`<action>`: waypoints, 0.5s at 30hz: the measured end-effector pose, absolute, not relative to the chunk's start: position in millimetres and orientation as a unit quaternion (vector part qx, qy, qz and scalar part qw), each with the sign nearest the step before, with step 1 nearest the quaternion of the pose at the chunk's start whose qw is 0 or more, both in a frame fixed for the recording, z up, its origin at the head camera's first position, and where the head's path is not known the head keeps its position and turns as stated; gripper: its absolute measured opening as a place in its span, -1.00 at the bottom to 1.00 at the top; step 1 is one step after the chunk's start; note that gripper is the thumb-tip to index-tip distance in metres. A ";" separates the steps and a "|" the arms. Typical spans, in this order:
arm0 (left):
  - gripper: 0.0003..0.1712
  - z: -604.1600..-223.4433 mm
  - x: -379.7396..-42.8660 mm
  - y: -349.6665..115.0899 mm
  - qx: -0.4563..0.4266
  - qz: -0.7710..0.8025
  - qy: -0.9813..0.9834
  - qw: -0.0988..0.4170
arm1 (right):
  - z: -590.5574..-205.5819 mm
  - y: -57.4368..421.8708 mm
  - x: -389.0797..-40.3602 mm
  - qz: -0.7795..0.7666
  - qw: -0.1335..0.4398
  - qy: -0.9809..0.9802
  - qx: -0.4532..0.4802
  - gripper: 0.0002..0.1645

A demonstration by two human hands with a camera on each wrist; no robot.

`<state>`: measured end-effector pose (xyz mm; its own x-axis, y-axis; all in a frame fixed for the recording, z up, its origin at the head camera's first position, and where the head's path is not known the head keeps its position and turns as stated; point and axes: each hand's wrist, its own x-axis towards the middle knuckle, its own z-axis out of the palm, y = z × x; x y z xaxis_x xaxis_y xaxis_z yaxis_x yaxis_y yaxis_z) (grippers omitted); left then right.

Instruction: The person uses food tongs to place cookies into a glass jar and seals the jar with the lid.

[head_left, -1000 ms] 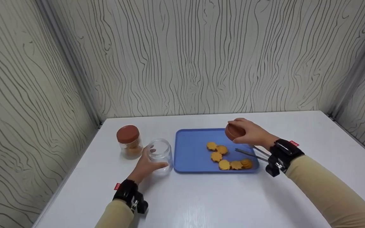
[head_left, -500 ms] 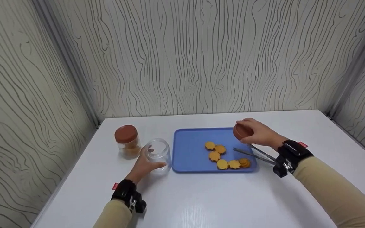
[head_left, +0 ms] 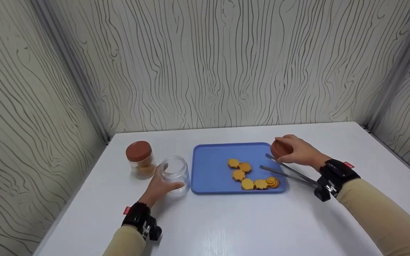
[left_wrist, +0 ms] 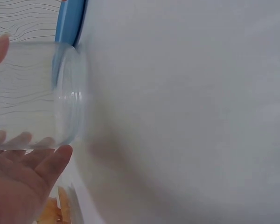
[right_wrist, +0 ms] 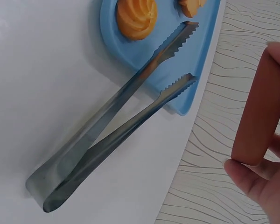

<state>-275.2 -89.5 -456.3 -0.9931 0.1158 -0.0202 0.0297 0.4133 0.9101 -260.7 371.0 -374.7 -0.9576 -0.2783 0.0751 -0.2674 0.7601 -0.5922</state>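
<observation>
My left hand (head_left: 159,185) grips an uncapped clear jar (head_left: 175,174), thumb on one side and fingers on the other. In the left wrist view that jar (left_wrist: 30,95) looks empty, its base near the white surface. Over the right end of a blue tray (head_left: 210,167), my right hand (head_left: 300,152) holds a reddish-brown jar lid (head_left: 281,149) by its edge. The right wrist view has the lid (right_wrist: 259,109) edge-on between thumb and fingers. Metal tongs (right_wrist: 112,114) lie below that hand, their toothed tips over the tray's edge. Several cookies (head_left: 238,175) lie on the tray.
A second jar (head_left: 141,165) with a reddish-brown lid and cookies inside stands left of my left hand. The white table (head_left: 212,220) meets a wood-grain patterned wall (head_left: 205,71) at the back, with another panel on the left.
My right hand has moved to the right with the lid, from above the tray toward its right edge, uncovering more of the tongs. My left hand keeps its hold on the jar.
</observation>
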 end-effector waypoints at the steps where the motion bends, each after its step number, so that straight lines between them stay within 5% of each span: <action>1: 0.20 -456.3 -275.4 -89.6 0.044 0.540 0.839 0.039 | -375.3 373.0 -260.2 -0.314 0.006 0.938 -0.145 -0.04; 15: 0.19 -453.9 -275.0 -88.9 0.037 0.533 0.844 0.048 | -386.8 393.5 -259.2 -0.293 0.002 0.949 -0.117 -0.05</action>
<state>-275.0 -88.9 -453.9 -0.9927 0.1132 -0.0411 0.0115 0.4285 0.9034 -259.2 393.5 -386.8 -0.9725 -0.2235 0.0658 -0.2216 0.8005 -0.5569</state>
